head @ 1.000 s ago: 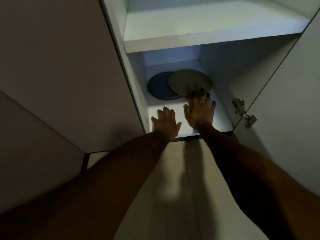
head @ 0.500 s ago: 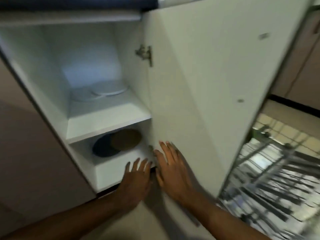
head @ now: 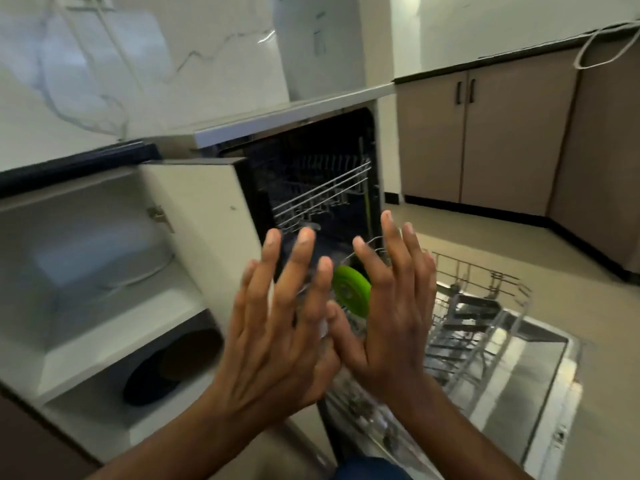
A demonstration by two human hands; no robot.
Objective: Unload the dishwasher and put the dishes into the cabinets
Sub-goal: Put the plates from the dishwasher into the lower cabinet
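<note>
My left hand (head: pixel 277 327) and my right hand (head: pixel 388 313) are raised side by side in mid-air, fingers spread, holding nothing. Behind them a green plate (head: pixel 349 296) stands on edge in the pulled-out lower rack (head: pixel 478 317) of the open dishwasher (head: pixel 311 174). To the left the white cabinet (head: pixel 114 337) stands open. A brown plate (head: pixel 190 351) overlaps a dark blue plate (head: pixel 149 386) on its bottom shelf. Pale plates (head: pixel 100 268) lie blurred on the shelf above.
The open cabinet door (head: pixel 204 230) juts out between cabinet and dishwasher. The lowered dishwasher door (head: pixel 519 396) lies flat at the lower right. The upper rack (head: pixel 322 199) sits inside the machine. Brown base cabinets (head: pixel 485 133) line the far right wall.
Both hands have left the cabinet's bottom shelf and risen, open, in front of the dishwasher. My view has swung right and up from the cabinet to the dishwasher.
</note>
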